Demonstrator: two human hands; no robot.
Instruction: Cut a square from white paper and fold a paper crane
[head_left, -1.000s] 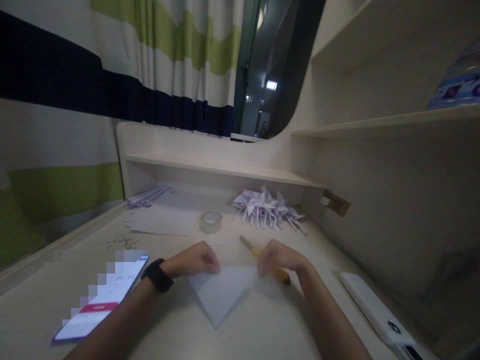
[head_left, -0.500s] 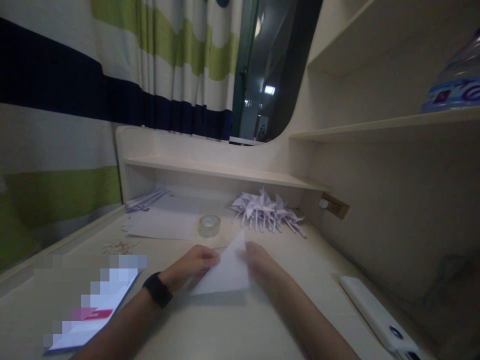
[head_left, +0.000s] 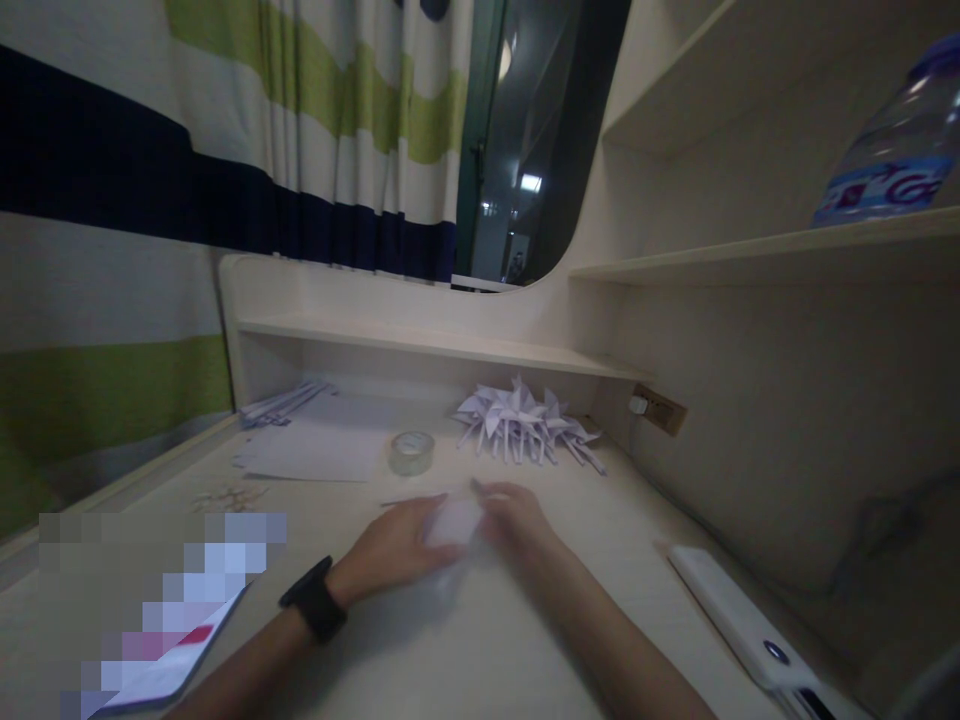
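A piece of white paper (head_left: 454,522), blurred by motion, is held between my two hands over the middle of the desk. My left hand (head_left: 397,545), with a black band on the wrist, grips its left side, thumb below and fingers above. On the other side, my right hand (head_left: 516,515) has its fingers closed on the paper's edge. How the paper is folded cannot be made out. Just beyond my hands stands a roll of clear tape (head_left: 411,453). Several white paper pinwheels (head_left: 517,415) lie heaped behind it to the right.
White paper sheets (head_left: 322,440) and rolled paper sticks (head_left: 289,405) lie at the back left. Small pale pieces (head_left: 229,498) are near a partly pixelated phone-like screen (head_left: 172,660). A white device (head_left: 739,620) lies at right, below a shelf with a plastic bottle (head_left: 885,165).
The paper, spread as a large triangle before, now shows as a smaller piece between my hands. My left hand has turned and wrapped further around it. The view has shifted slightly.
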